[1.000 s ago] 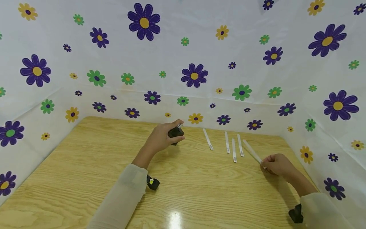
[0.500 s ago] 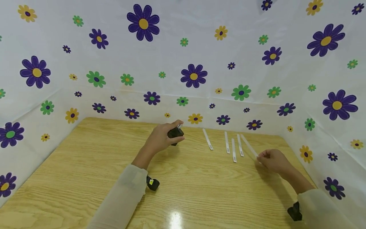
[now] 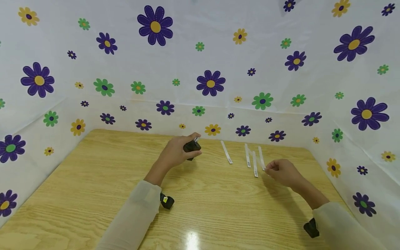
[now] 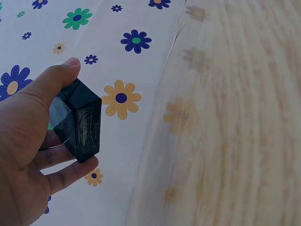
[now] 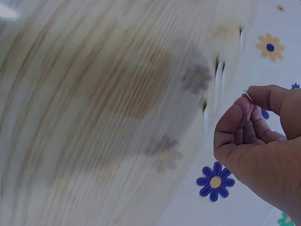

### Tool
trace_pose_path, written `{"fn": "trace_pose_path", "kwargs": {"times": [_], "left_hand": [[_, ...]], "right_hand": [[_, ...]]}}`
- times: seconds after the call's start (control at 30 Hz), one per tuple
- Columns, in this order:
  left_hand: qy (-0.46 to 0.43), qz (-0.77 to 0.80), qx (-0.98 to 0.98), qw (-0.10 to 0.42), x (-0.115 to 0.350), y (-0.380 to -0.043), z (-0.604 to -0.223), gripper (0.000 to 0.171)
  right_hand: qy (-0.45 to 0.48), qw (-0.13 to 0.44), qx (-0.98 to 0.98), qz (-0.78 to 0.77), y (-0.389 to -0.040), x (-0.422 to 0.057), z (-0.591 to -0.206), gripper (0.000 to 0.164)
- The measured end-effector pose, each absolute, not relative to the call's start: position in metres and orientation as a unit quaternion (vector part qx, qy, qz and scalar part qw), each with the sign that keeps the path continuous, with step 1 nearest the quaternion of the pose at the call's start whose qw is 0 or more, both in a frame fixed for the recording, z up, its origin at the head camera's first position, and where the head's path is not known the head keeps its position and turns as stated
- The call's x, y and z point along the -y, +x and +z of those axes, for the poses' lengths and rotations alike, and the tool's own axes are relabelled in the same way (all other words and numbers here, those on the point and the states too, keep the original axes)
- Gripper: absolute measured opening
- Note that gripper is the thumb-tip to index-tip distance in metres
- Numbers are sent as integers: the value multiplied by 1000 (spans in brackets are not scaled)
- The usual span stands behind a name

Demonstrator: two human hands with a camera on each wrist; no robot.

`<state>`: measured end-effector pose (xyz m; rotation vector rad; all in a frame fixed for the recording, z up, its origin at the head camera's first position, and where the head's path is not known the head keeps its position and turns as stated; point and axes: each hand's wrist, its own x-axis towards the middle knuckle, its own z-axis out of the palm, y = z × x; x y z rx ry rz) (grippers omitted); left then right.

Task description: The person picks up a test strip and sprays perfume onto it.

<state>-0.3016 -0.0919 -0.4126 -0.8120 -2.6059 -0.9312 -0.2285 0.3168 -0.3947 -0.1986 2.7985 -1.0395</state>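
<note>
My left hand (image 3: 175,152) holds a dark, faceted glass perfume bottle (image 3: 191,149) upright above the table, near its back edge. One fingertip lies by the silver spray nozzle (image 3: 196,139); in the left wrist view thumb and fingers span the bottle (image 4: 87,125). At the right, my right hand (image 3: 283,172) pinches a thin white paper test strip (image 5: 248,95) between thumb and fingertips. Most of that strip is hard to make out. Several like strips lie on the table beside this hand: a left one (image 3: 226,152) apart, others (image 3: 254,164) close together.
The wood-grain table (image 3: 200,205) ends at a white flower-print cloth (image 3: 175,69), which rises behind and along both sides. Black wrist devices (image 3: 167,201) sit under both sleeves.
My right hand has moved left and slightly away from me with its strip, toward the other strips. The left hand and perfume bottle have stayed in place.
</note>
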Motion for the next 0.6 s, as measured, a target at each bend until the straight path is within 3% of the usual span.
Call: {"fn": "trace_pose_path", "kwargs": {"times": [0.6], "left_hand": [[-275, -309, 903, 119, 93, -300, -411, 62]], "right_hand": [[-112, 76, -920, -367, -238, -255, -396, 10]]}}
